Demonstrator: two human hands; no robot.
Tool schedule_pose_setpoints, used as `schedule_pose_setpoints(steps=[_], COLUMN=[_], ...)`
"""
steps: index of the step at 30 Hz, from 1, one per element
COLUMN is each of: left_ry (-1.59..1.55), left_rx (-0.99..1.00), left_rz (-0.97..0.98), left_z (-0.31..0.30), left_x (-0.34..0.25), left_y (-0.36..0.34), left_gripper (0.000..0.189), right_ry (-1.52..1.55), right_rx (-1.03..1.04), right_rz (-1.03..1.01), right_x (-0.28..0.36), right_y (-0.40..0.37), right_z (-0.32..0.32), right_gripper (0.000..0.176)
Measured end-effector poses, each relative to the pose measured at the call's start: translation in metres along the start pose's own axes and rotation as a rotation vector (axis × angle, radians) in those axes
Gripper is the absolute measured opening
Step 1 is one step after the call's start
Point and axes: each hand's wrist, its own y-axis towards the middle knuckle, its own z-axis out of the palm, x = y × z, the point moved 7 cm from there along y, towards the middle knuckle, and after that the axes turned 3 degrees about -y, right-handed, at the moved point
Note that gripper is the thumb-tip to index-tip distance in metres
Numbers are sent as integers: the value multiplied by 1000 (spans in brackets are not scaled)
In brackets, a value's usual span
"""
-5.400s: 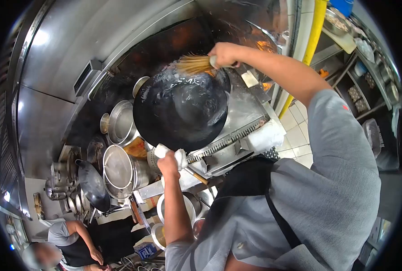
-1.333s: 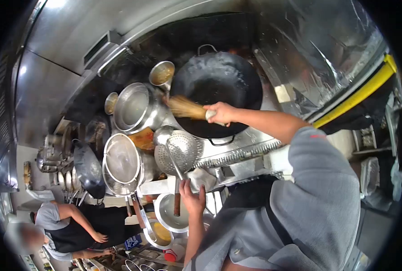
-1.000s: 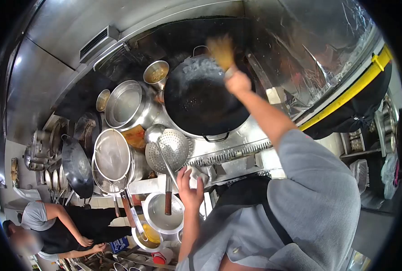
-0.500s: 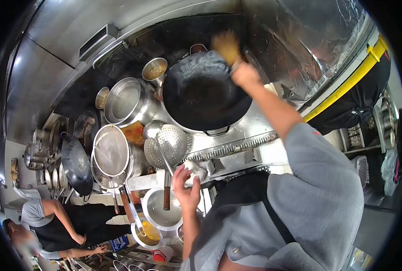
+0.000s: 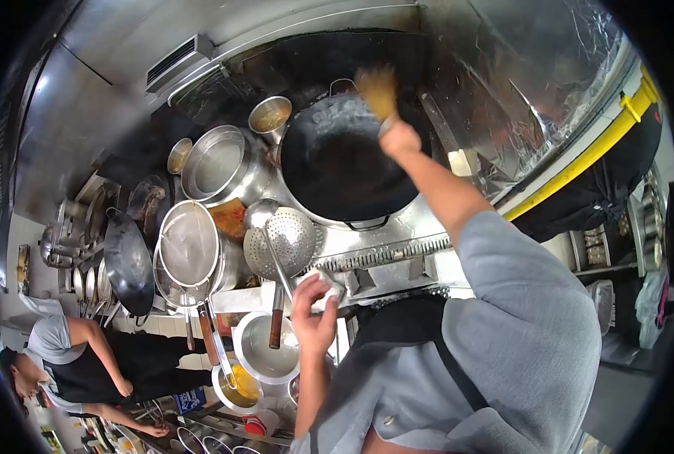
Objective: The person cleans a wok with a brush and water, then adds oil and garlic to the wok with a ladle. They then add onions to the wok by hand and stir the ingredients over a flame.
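My right hand [image 5: 400, 141] is closed round the handle of a wok brush [image 5: 378, 92] with pale yellow-brown bristles. The brush, blurred by motion, is over the far right part of a large black wok [image 5: 344, 178]. Whitish, foamy liquid shows along the wok's far wall. At the counter's near edge, my left hand [image 5: 314, 318] has its fingers curled against a white cloth [image 5: 329, 286], part of which sticks out past them. Just left of that hand lie a ladle [image 5: 262, 214] with a wooden handle and a round perforated skimmer [image 5: 280, 244].
Left of the wok stand a steel pot [image 5: 219, 166], a small pot of brownish liquid [image 5: 270, 117] and a mesh strainer [image 5: 188, 242]. A white bowl [image 5: 257, 352] and a container of yellow liquid [image 5: 238, 390] sit below. Another person [image 5: 87, 363] stands at lower left; a yellow pipe [image 5: 590, 155] runs at right.
My right hand and the brush have shifted slightly left along the wok's far side. The camera view has moved a little. My left hand stays by the cloth.
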Motion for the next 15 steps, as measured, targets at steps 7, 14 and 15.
schedule_pose_setpoints(steps=[7, 14, 15], left_ry=[-58, -131, -164], left_rx=[-148, -156, -143], left_rz=[-20, -57, -42], left_z=[-50, -62, -56], left_x=[24, 45, 44], left_y=[0, -3, 0], left_gripper=[23, 25, 24], right_ry=[-249, 474, 370], right_rx=[925, -48, -376], right_rz=[-729, -1, -258], right_x=[14, -77, -98], right_y=[-112, -31, -34], right_z=[-47, -152, -138], right_gripper=[56, 64, 62])
